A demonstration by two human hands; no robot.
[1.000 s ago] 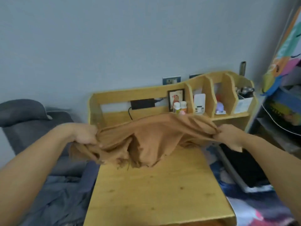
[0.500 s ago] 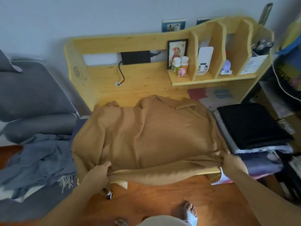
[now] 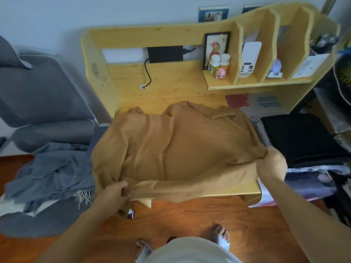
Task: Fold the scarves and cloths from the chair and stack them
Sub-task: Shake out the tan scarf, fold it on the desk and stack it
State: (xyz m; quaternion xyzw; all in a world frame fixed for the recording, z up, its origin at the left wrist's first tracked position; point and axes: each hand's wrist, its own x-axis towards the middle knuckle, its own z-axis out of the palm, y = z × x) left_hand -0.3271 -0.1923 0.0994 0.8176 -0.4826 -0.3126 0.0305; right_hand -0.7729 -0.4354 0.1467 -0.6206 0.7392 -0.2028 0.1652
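Scarf point(image 3: 176, 149), tan in colour, lay spread across the wooden bench point(image 3: 171, 86), covering most of its top, with its near edge hanging over the front rim. At far left, a grey chair point(image 3: 43, 95) stood beside the bench, and a blue-grey fringed scarf point(image 3: 55, 171) lay crumpled on its seat. The left hand point(image 3: 114, 194) gripped the near-left corner of the tan scarf, fingers curled around the bunched fabric just below the bench's front edge. The scarf stretched from that hand across to the right hand point(image 3: 271, 164), which pinched the near-right corner, fingers closed on a gathered fold at the bench's right side. The far edge of the scarf lay rumpled toward the back of the bench, below the shelf unit point(image 3: 256, 54). At right, just beside the right hand, a stack of folded cloths point(image 3: 300, 137) sat with a black one on top.
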